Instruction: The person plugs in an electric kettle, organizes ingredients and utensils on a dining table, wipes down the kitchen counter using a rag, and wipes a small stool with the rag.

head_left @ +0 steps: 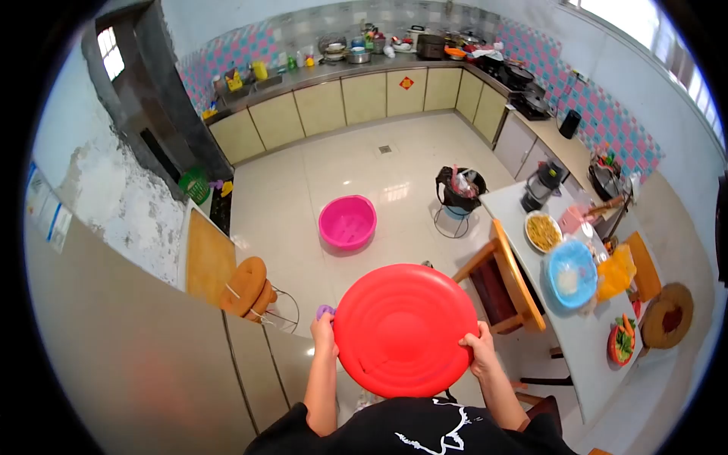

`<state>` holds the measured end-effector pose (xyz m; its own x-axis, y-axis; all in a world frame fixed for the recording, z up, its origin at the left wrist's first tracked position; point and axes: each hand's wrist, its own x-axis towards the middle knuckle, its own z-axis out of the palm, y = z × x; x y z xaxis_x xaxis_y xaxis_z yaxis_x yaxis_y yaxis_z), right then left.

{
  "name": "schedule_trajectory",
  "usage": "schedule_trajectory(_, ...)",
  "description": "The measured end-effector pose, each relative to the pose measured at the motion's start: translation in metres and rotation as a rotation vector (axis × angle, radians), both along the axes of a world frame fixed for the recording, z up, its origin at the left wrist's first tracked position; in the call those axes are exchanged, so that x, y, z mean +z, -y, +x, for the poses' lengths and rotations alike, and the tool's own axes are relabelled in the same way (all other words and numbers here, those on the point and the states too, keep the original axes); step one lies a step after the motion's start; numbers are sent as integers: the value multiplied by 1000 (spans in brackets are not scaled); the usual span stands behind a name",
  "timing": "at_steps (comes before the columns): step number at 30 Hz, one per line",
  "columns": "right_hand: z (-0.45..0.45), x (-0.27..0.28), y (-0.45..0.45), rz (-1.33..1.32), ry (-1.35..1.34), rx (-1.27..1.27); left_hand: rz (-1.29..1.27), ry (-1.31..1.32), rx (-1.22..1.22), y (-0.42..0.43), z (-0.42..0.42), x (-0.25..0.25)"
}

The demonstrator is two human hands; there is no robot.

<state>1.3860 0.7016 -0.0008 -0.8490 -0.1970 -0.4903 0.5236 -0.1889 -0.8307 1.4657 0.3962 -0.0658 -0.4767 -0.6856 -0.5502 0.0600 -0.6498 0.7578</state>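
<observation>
A large round red basin (406, 330) is held up in front of my body, its ringed underside or base facing me. My left hand (324, 334) grips its left rim, and a small purple thing shows just above those fingers. On the right rim, my right hand (479, 349) is closed with the thumb over the edge. Beyond the basin, a pink basin (347, 222) rests on the tiled floor, apart from both hands.
A wooden chair (500, 280) stands at the right beside a white table (561, 334) bearing bowls and a blue basin. A trash bin (460, 189) is on the floor ahead. Woven stools (246, 287) sit at the left. Cabinets (318, 106) line the far wall.
</observation>
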Motion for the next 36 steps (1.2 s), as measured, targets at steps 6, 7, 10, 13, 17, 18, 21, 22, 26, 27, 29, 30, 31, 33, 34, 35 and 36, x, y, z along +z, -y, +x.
schedule_trajectory(6,-77,11,125,30,-7,87,5,-98,71,121,-45,8)
schedule_trajectory(7,-90,12,142,14,0,95,-34,-101,84,137,-56,11)
schedule_trajectory(10,-127,18,186,26,-6,116,-28,-174,64,179,-89,29)
schedule_trajectory(13,-175,5,231,-6,5,122,-57,-144,42,223,-126,24)
schedule_trajectory(17,-235,-9,292,-97,51,105,-137,-105,61,272,-169,25)
schedule_trajectory(18,-250,-14,308,-95,70,116,-156,-98,69,283,-181,32)
schedule_trajectory(21,-293,-22,361,-139,86,153,-139,0,148,326,-208,46)
schedule_trajectory(22,-304,-24,379,-146,110,166,-174,34,121,342,-214,43)
schedule_trajectory(26,-336,-34,447,-60,108,252,-185,9,156,396,-226,27)
schedule_trajectory(27,-344,-34,469,-44,101,274,-171,19,237,413,-232,31)
schedule_trajectory(29,-358,-34,515,14,100,321,-83,12,241,453,-235,18)
schedule_trajectory(30,-363,-34,538,50,98,346,-94,-53,236,475,-236,5)
schedule_trajectory(31,-366,-33,557,72,109,354,-97,-108,232,492,-230,-6)
schedule_trajectory(33,-378,-30,610,73,122,375,-62,-47,246,537,-236,-9)
schedule_trajectory(34,-384,-32,630,102,112,404,-17,16,270,552,-237,-5)
schedule_trajectory(35,-385,-31,645,127,114,409,8,16,276,566,-234,-1)
schedule_trajectory(36,-400,-22,695,134,89,438,4,-58,295,615,-248,1)
